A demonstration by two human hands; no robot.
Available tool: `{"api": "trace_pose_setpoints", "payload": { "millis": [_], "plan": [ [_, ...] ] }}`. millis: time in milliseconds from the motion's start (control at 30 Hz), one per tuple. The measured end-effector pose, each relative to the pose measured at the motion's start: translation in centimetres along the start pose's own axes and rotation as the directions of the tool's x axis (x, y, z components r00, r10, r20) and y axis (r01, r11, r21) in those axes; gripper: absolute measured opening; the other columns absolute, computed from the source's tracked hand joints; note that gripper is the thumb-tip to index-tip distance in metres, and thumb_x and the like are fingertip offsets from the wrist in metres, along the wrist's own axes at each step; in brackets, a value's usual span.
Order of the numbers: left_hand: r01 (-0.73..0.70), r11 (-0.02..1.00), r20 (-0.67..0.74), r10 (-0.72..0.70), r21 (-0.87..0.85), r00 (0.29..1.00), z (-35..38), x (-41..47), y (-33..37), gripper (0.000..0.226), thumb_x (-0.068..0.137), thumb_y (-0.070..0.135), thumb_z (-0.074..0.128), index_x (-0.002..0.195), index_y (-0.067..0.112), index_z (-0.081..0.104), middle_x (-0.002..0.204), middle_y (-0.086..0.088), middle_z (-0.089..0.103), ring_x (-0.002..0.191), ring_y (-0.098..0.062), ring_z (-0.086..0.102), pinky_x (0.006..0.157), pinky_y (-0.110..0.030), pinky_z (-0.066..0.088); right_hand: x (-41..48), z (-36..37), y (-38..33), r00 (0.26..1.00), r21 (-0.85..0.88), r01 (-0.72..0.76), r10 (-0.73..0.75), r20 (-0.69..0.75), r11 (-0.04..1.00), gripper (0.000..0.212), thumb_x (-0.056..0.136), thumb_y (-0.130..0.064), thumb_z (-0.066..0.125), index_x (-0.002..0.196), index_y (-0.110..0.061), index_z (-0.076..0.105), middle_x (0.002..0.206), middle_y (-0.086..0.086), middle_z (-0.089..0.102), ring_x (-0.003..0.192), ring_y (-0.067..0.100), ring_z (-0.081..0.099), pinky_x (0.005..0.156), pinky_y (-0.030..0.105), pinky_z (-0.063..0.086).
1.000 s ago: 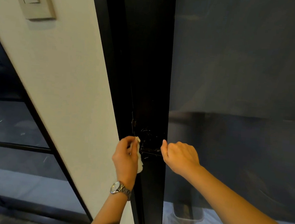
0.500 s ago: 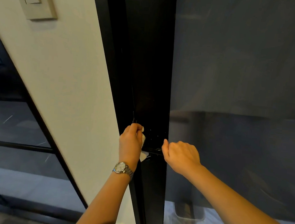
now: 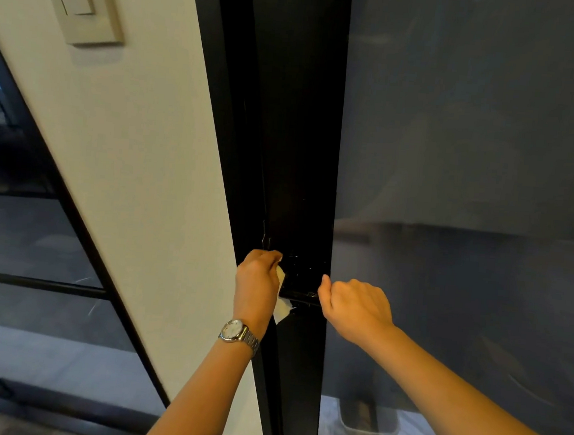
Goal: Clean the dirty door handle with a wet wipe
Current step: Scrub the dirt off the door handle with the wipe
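A black door handle (image 3: 301, 295) juts from the dark door frame (image 3: 298, 149) at waist height. My left hand (image 3: 256, 283), with a wristwatch, holds a white wet wipe (image 3: 281, 308) against the left end of the handle; most of the wipe is hidden behind the hand. My right hand (image 3: 350, 308) grips the right end of the handle with curled fingers, thumb up. The handle's middle shows between the two hands.
A cream wall (image 3: 138, 171) with a light switch plate (image 3: 82, 2) stands to the left. Frosted dark glass (image 3: 469, 197) fills the door on the right. Black-framed glass panels (image 3: 18, 247) lie at the far left. A pale bin (image 3: 369, 419) shows through the glass below.
My left hand with the wipe moved up along the handle's left end, from beside it to slightly above. My right hand has kept its place.
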State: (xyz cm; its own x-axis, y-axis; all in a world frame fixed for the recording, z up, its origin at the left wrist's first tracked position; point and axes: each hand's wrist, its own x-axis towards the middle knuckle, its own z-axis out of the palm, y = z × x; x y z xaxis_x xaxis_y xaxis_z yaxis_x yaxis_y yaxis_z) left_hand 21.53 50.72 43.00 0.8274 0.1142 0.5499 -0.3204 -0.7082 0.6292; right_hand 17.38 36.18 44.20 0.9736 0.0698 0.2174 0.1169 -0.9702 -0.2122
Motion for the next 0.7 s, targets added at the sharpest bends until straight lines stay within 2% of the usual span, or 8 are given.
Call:
{"api": "trace_pose_setpoints", "payload": {
  "millis": [33, 100, 167, 267, 367, 567, 700],
  "plan": [
    [-0.049, 0.999, -0.01, 0.049, 0.011, 0.999, -0.1, 0.2, 0.4, 0.023, 0.089, 0.0, 0.051, 0.106, 0.001, 0.066, 0.107, -0.016, 0.064, 0.092, -0.022, 0.06, 0.075, -0.001, 0.032, 0.0, 0.0, 0.0, 1.0, 0.001, -0.003, 0.003, -0.001, 1.0, 0.059, 0.101, -0.036, 0.021, 0.048, -0.014, 0.033, 0.045, -0.001, 0.035, 0.04, 0.017, 0.03, 0.041, 0.028, 0.022],
    [-0.093, 0.996, -0.037, 0.093, 0.003, 0.995, -0.1, 0.5, 1.0, 0.02, 0.087, -0.003, 0.053, 0.099, 0.0, 0.068, 0.101, -0.016, 0.064, 0.084, -0.015, 0.057, 0.066, 0.004, 0.033, 0.0, -0.1, 0.0, 1.0, -0.007, -0.004, 0.004, -0.001, 1.0, 0.059, 0.101, -0.036, 0.021, 0.047, -0.014, 0.032, 0.045, -0.001, 0.034, 0.04, 0.017, 0.03, 0.041, 0.028, 0.021],
    [-0.032, 0.998, -0.081, 0.028, -0.051, 0.996, 0.2, 0.4, 0.9, 0.017, 0.088, 0.002, 0.055, 0.098, 0.001, 0.068, 0.098, -0.015, 0.065, 0.084, -0.016, 0.059, 0.067, 0.005, 0.037, -0.1, -0.1, 0.0, 1.0, -0.008, -0.001, 0.001, 0.0, 1.0, 0.06, 0.102, -0.036, 0.02, 0.047, -0.014, 0.033, 0.045, -0.001, 0.034, 0.04, 0.017, 0.03, 0.041, 0.028, 0.022],
    [0.094, 0.99, -0.067, -0.102, -0.108, 0.993, 0.2, 0.9, 0.8, 0.013, 0.088, 0.009, 0.056, 0.099, 0.002, 0.061, 0.098, -0.014, 0.064, 0.085, -0.018, 0.06, 0.07, -0.008, 0.041, 0.0, 0.1, 0.0, 1.0, 0.002, -0.001, 0.001, -0.001, 1.0, 0.059, 0.102, -0.036, 0.021, 0.048, -0.014, 0.032, 0.045, 0.0, 0.034, 0.04, 0.017, 0.029, 0.041, 0.028, 0.021],
    [0.088, 0.994, -0.03, -0.09, -0.065, 0.995, -0.1, 1.4, 0.8, 0.01, 0.088, 0.006, 0.056, 0.096, 0.0, 0.058, 0.094, -0.015, 0.064, 0.083, -0.021, 0.06, 0.073, -0.022, 0.045, 0.0, 0.1, 0.1, 1.0, 0.002, -0.006, 0.006, 0.003, 1.0, 0.059, 0.102, -0.035, 0.021, 0.048, -0.014, 0.031, 0.046, 0.0, 0.033, 0.04, 0.017, 0.028, 0.041, 0.028, 0.02],
    [0.064, 0.998, -0.012, -0.064, -0.024, 0.998, -0.5, 1.2, 0.8, 0.008, 0.088, -0.002, 0.049, 0.091, -0.001, 0.057, 0.084, -0.009, 0.058, 0.075, -0.016, 0.055, 0.069, -0.021, 0.043, 0.0, 0.1, 0.0, 1.0, 0.018, -0.009, 0.009, -0.001, 1.0, 0.06, 0.102, -0.036, 0.02, 0.048, -0.014, 0.032, 0.046, 0.0, 0.034, 0.04, 0.017, 0.029, 0.042, 0.028, 0.022],
    [0.066, 0.994, 0.101, -0.074, 0.082, 0.992, -0.2, 1.0, 0.4, 0.013, 0.088, -0.004, 0.044, 0.096, -0.001, 0.054, 0.091, -0.014, 0.061, 0.079, -0.025, 0.06, 0.068, -0.025, 0.046, -0.1, 0.1, -0.1, 1.0, 0.019, -0.004, 0.004, 0.005, 1.0, 0.059, 0.102, -0.036, 0.021, 0.048, -0.014, 0.032, 0.046, 0.0, 0.034, 0.04, 0.017, 0.029, 0.041, 0.028, 0.022]
  ]
}}
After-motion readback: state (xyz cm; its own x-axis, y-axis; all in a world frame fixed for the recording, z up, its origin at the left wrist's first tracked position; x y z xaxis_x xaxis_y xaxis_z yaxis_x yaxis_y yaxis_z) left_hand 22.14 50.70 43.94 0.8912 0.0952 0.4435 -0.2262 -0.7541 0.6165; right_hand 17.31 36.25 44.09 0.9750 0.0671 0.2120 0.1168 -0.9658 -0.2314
